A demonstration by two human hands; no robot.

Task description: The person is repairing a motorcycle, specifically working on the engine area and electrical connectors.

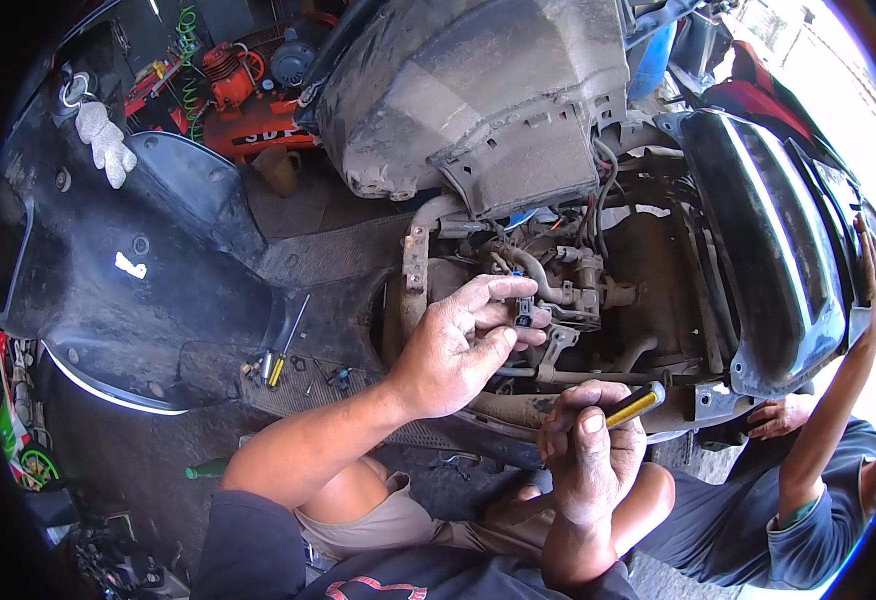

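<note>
Over the opened engine bay of a scooter, my left hand (458,350) holds a small black part (524,312) with a socket-like end and a bit of blue at its top, between thumb and fingers. Lower and to the right, my right hand (596,450) is closed round a yellow-and-black screwdriver handle (636,405); its shaft does not show. Just beyond my left hand lie a hose and a metal engine part (586,275) inside the scooter frame.
On the footboard (333,250) lie another screwdriver (278,368) and several small parts (338,378). The dusty underseat box (478,90) is above the bay. At right, a co-worker's hand (869,265) touches a glossy black side panel (768,260). A red compressor (248,125) stands behind.
</note>
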